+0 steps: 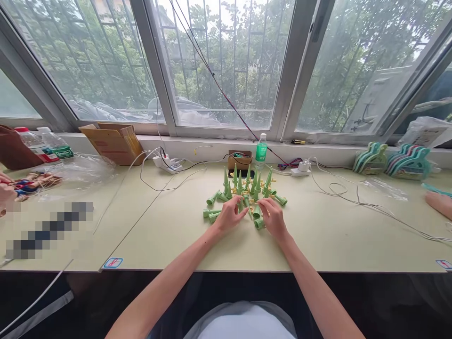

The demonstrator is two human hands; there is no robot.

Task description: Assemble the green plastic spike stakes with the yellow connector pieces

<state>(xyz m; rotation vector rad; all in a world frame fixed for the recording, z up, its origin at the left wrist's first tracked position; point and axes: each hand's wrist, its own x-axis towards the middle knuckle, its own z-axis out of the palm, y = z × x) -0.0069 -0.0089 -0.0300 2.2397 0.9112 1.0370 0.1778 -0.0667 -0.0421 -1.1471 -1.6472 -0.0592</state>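
Observation:
Many green plastic watering spikes (239, 181) stand or lie in a cluster on the table in front of me, with small yellow valve pieces (251, 201) among them. At the cluster's left front, my left hand (229, 217) has its thumb and fingers around a green spike, partly hidden by the fingers. My right hand (274, 219) is at the right front, thumb and fingertips pinched together close to the yellow pieces; whatever is in the pinch is too small to make out. Below it lies a hollow green spike (259, 223), open end toward me.
Behind the cluster stand a small brown box (240, 161) and a green-labelled bottle (261, 150). Cables (360, 202) and power strips (301, 168) run along the back. Green hangers (370, 159) stand right. Another person's hand (6, 193) is left; another person's arm (439, 203) is right.

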